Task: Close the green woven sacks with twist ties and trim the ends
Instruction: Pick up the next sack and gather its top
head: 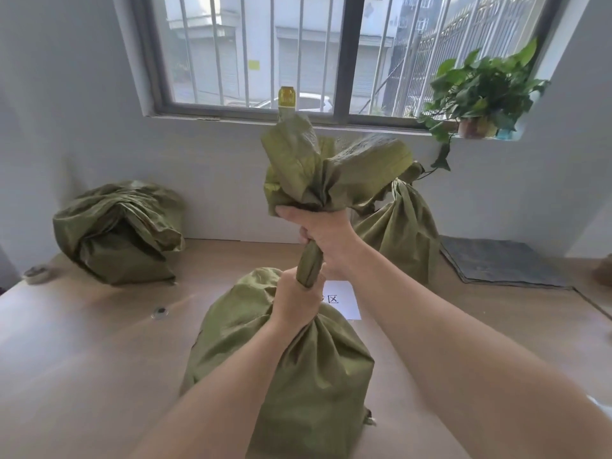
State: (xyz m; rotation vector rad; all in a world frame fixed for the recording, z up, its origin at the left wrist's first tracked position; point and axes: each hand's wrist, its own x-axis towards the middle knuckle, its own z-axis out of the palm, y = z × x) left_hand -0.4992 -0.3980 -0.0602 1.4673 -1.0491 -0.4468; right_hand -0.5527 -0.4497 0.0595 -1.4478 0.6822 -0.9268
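While this olive-green woven sack (pixel 281 359) gets twisted, no tie's on yet
Grip of left hand (pixel 294 303) and right hand (pixel 326 233) clamped round its neck; slumped green sack (pixel 119 230) back-left also unclosed.

Bottle (pixel 286 96) hidden below its cap behind the sack (pixel 318 180); paper (pixel 344 304) print half covered; left-edge roll (pixel 36 274), perhaps tape, blurred

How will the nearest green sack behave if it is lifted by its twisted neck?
The sack is probably floppy: its cloth creases, and the mouth above the right hand splays loosely. The twisted neck looks firm enough to grip. Its filled, blocky body suggests some weight.
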